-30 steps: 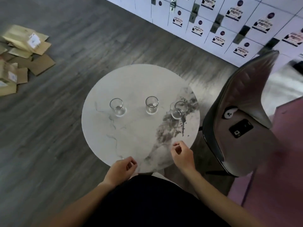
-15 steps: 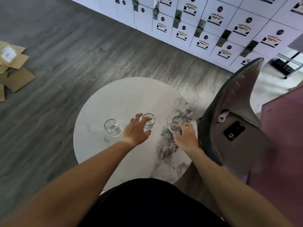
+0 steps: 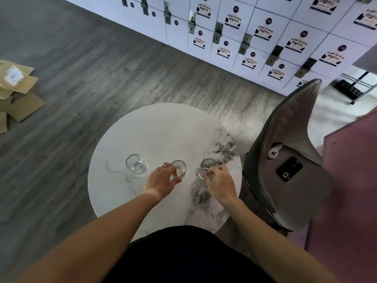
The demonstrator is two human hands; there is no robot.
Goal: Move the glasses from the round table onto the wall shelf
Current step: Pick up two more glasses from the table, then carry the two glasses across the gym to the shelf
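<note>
The left hand (image 3: pixel 161 179) is curled round the middle glass (image 3: pixel 179 169), fingers on its far side and thumb on the near side, with a ring showing on one finger. The right hand (image 3: pixel 221 183) grips the right glass (image 3: pixel 207 168) in the same way, fingers wrapped about its wall. Both glasses stand upright on the round marble tabletop (image 3: pixel 159 131); whether either has left the surface cannot be told. A third glass (image 3: pixel 135 165) stands untouched just left of the left hand, upright and apart from it. The three glasses form a row across the tabletop.

Right of the right hand, close to the tabletop's edge, is a chair (image 3: pixel 289 160) with a phone (image 3: pixel 289 169) and a small white case (image 3: pixel 273 153) on its seat. Beyond both hands a bank of white lockers (image 3: pixel 255 33) runs along the wall. Far to the left of the left hand, flat cardboard pieces (image 3: pixel 18 92) lie on the grey wood floor (image 3: pixel 81 78).
</note>
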